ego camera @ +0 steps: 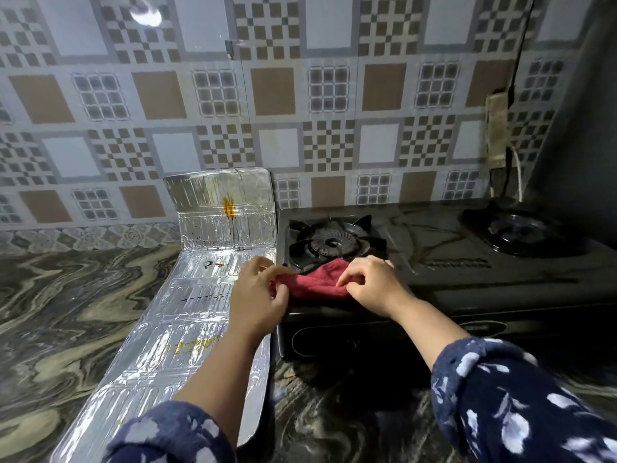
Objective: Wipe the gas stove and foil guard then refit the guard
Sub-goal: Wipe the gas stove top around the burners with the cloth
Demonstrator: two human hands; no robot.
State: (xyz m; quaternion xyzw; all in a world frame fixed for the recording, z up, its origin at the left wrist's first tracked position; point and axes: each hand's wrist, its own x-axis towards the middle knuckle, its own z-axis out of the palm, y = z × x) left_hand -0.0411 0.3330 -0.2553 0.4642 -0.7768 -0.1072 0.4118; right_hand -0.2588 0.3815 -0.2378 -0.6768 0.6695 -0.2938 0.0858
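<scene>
Gas stove, black, two-burner, glass-topped: stands on the dark marbled stone countertop, right of centre, its far edge against the tiled wall. Left burner with black pan support sits at the far left of the top; right burner lies far right, in shadow.

Foil guard, silver embossed aluminium sheet, folded: removed from around the stove and laid just beside its left side. The long panel lies flat on the countertop, running from near to far; the far panel stands upright, leaning against the wall. An orange-brown stain with dark drip lines marks the upright panel; dark and yellowish marks show on the flat one.

Red cloth, soft and bunched: rests on the near left corner of the stove top, just in front of the left burner.

Left hand: fingers curled, pinching the cloth's left end between thumb and fingertips, at the stove's left edge.

Right hand: fingers bent, pinching the cloth's right end.

Sleeves, dark blue with white leaf print: cover both forearms, near edge.

Wall: patterned in brown, grey and white squares. A dark cable and a grubby wall fitting hang at the far right.
</scene>
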